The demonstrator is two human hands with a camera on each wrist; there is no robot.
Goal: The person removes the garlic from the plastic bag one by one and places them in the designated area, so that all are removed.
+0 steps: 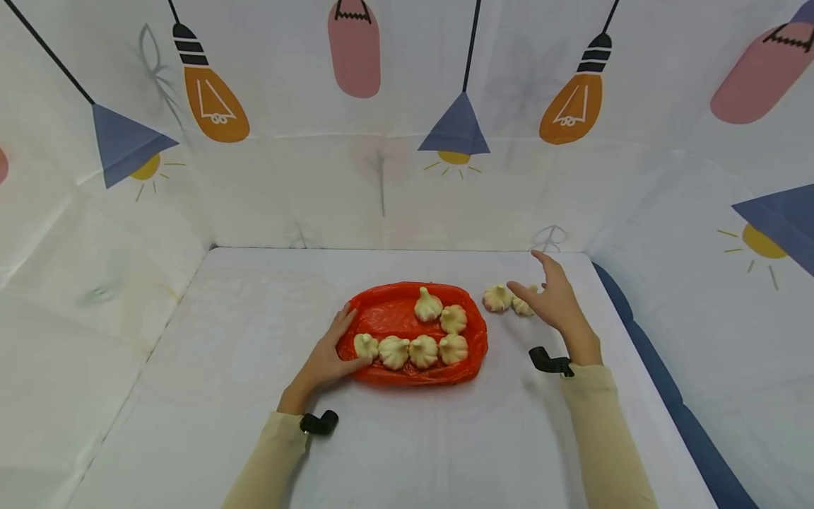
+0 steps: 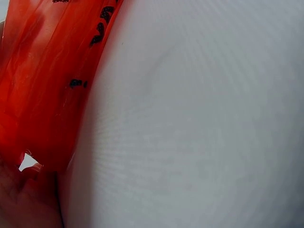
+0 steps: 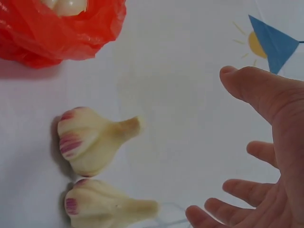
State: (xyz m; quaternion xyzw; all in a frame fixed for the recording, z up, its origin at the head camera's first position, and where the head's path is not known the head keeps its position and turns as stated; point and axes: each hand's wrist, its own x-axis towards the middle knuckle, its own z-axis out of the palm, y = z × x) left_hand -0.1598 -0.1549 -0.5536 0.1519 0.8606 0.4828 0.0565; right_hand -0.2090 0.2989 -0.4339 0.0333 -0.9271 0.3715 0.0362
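Note:
A red tray wrapped in plastic bag (image 1: pixel 388 314) holds several garlic bulbs (image 1: pixel 394 351), most of them in a row along its near side. My left hand (image 1: pixel 328 357) grips the tray's left end, thumb over the near rim and fingers along the left side. In the left wrist view the red plastic (image 2: pixel 52 90) fills the left edge, with only part of the hand showing. My right hand (image 1: pixel 559 300) hovers with spread fingers, holding nothing. Close to it, right of the tray, lie two garlic bulbs (image 3: pixel 90 142) side by side with purple-streaked bases.
The white table (image 1: pixel 254 297) backs onto a cloth wall (image 1: pixel 286 184) printed with lamps and bulbs. A dark blue edge (image 1: pixel 655 367) runs along the table's right side. Each wrist wears a black camera mount (image 1: pixel 550 362).

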